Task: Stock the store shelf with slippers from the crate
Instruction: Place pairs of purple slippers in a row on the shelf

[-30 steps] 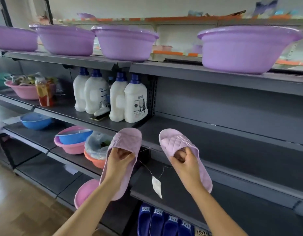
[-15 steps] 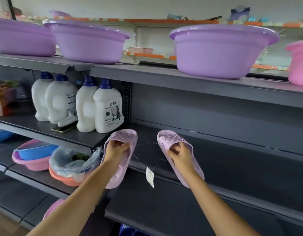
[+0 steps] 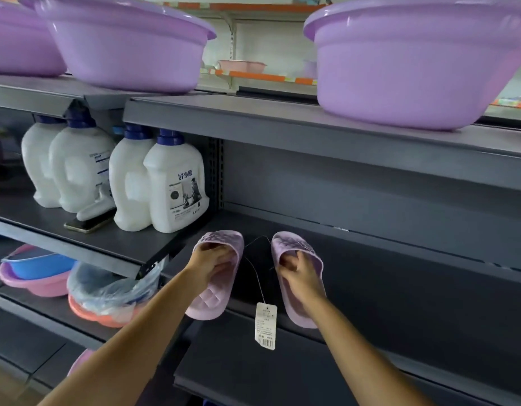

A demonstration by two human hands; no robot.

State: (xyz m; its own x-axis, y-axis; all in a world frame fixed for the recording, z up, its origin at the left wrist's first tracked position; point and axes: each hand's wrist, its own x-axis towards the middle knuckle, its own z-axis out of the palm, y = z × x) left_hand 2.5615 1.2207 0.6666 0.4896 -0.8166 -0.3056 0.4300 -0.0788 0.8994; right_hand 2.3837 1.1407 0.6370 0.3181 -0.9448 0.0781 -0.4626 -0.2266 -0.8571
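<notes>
The left hand [image 3: 212, 265] is gripping one lilac slipper [image 3: 208, 303], the right hand [image 3: 300, 273] is gripping its mate [image 3: 297, 244], fingers curled inside the straps, toes over the shelf [image 3: 399, 288] ahead. Between the wrists the price tag [image 3: 265, 326] is dangling; its string [image 3: 254, 272] risks snagging the shelf lip, tugging slippers crooked

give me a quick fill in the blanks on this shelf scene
A string links the slippers; a price tag hangs ____ them.
The left hand and right hand each grip ____ slipper.
____ white bottles stand upright left of the slippers.
Their caps are ____.
Missing words: between, one, four, blue.
</notes>
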